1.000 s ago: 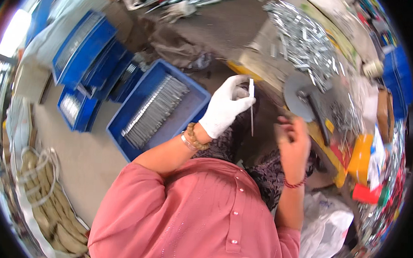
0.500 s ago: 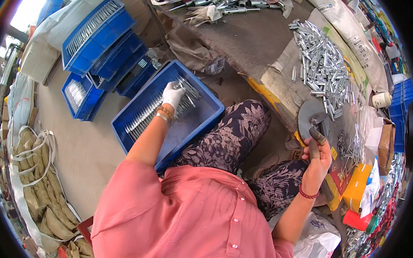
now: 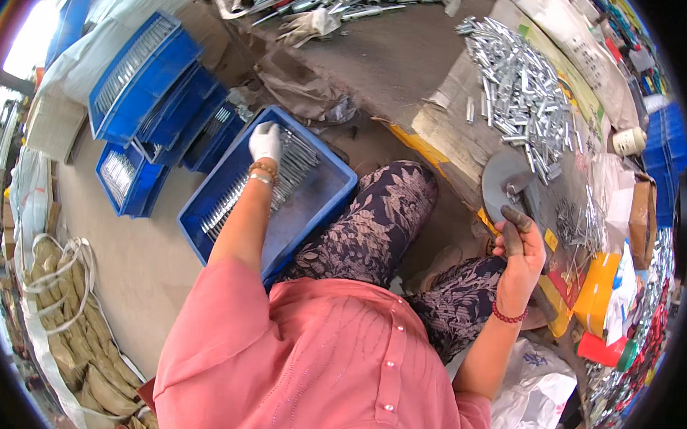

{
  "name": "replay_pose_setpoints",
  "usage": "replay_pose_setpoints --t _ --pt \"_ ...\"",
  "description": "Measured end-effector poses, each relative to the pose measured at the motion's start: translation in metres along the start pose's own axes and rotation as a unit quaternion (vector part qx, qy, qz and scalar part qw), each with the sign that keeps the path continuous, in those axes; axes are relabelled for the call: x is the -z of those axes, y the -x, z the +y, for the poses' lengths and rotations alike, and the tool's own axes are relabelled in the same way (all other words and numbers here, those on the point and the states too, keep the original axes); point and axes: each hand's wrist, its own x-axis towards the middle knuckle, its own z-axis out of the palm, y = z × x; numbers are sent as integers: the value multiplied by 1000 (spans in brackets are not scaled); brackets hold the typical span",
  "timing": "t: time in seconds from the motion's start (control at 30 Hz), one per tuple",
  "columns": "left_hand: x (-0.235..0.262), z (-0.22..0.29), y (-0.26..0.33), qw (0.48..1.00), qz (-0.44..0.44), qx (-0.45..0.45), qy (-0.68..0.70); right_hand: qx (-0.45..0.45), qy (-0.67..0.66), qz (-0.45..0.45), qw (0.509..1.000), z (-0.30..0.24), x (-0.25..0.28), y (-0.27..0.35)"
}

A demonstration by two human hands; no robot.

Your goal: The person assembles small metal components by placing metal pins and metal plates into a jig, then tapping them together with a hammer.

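My left hand [image 3: 266,142], in a white glove, reaches down into a blue plastic tray [image 3: 205,212] and rests on the row of thin metal rods [image 3: 293,166] lying in it. Its fingers are hidden, so its grip cannot be told. My right hand [image 3: 520,251] is bare, with dark, dirty fingertips. It is raised beside my knee, fingers stretched up toward a grey round metal disc [image 3: 501,178] with a dark tool part on it. I see nothing held in that hand.
More blue trays of rods [image 3: 139,75] are stacked at the far left on the floor. A heap of short silver metal pieces [image 3: 518,84] lies on cardboard beyond the disc. Orange and red containers [image 3: 597,291] stand at the right, sacks [image 3: 48,309] at the left.
My left hand carried a thin rod from in front of me down into the blue tray. My right hand moved right toward the grey disc.
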Motion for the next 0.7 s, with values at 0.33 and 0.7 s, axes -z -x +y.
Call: replay_pose_setpoints --t 0.33,0.7 --pt "19 316 108 918 -217 -314 111 -36 -14 -23 999 -4 -12 5" --pt "-102 385 145 789 -407 -420 -191 148 97 4 984 -5 5 29"
